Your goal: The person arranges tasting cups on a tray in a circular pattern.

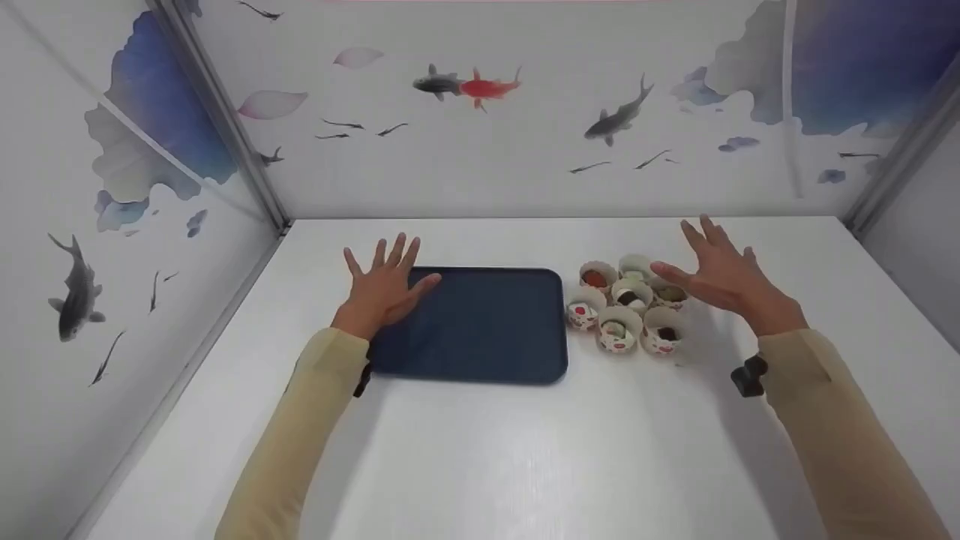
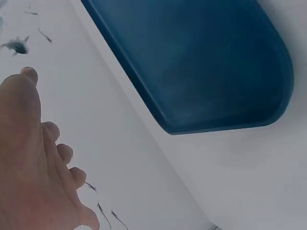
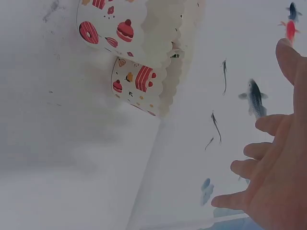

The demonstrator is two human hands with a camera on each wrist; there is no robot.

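Observation:
My left hand [image 1: 379, 291] is held with fingers spread above the left end of a dark blue tray [image 1: 480, 330], holding nothing. In the left wrist view, the same tray [image 2: 206, 62] appears beside the left hand [image 2: 33, 153], its surface bare. My right hand [image 1: 724, 274] is raised with fingers apart, just right of a cluster of paper cups [image 1: 616, 341], and it grips nothing. Small items sit in the cups, among them a red one [image 1: 594, 278] and a dark one [image 1: 667, 334]. In the right wrist view, a cup [image 3: 115, 26] shows printed cakes and doughnuts near the right hand [image 3: 273, 158].
Both the tray and cups stand on a white table [image 1: 480, 457]. A back wall [image 1: 510, 172] and side walls printed with fish and leaves enclose it, with metal posts [image 1: 232, 120] at the corners. Small dark bands [image 1: 750, 375] are on the wrists.

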